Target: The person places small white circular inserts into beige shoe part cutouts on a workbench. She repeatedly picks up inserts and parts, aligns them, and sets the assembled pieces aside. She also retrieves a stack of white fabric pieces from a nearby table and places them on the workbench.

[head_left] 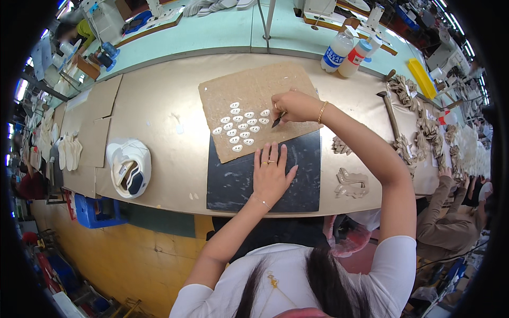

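Several small white oval pieces with dark marks lie in rows on a brown cardboard sheet. The sheet is tilted and overlaps a black mat. My right hand is over the sheet's right part, its fingers closed round a small tool with a dark, pointed tip; whether it is a blade or a brush I cannot make out. My left hand lies flat, fingers spread, on the mat, with fingertips at the sheet's near edge.
A white container with things inside stands on the left. Brown cut pieces lie right of the mat. Bottles stand at the back right, near a hammer and bundles of brown pieces. Another person's sleeve shows at far right.
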Tool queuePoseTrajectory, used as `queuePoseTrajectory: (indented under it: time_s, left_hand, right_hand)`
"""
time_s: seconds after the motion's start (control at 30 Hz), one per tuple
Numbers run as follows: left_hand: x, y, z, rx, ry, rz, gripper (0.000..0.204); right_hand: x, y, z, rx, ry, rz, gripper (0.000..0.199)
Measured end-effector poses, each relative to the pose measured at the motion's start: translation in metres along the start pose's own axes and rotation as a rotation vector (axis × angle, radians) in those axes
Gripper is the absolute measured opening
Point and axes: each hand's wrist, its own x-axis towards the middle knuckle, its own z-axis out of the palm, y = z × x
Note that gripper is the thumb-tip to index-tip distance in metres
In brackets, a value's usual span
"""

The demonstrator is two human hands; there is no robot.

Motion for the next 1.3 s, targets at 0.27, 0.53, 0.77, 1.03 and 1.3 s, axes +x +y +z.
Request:
queuePoseTrajectory:
  time_s: [0.27,0.53,0.77,1.03,1.3]
  left_hand:
    - [-0.002,-0.003,0.000,0.003,-0.006,-0.003,0.060]
    - [0.000,0.000,-0.004,-0.016,-0.024,-0.013,0.059]
    - [-0.001,0.000,-0.005,-0.043,-0.042,-0.034,0.058]
    - [0.001,0.003,-0.006,-0.020,-0.021,-0.036,0.059]
    - [0.002,-0.002,-0.009,-0.234,0.008,-0.142,0.040]
  right_hand:
    - [0.001,-0.017,0.006,-0.356,0.336,-0.058,0.006]
    - [0.019,-0.030,0.012,-0.567,0.349,-0.117,0.011]
    - [0.025,-0.039,0.012,-0.590,0.292,-0.114,0.013]
    - [0.039,-0.016,-0.010,-0.342,-0.026,-0.099,0.007]
    - [-0.024,-0.023,-0.013,-0.245,-0.116,-0.100,0.013]
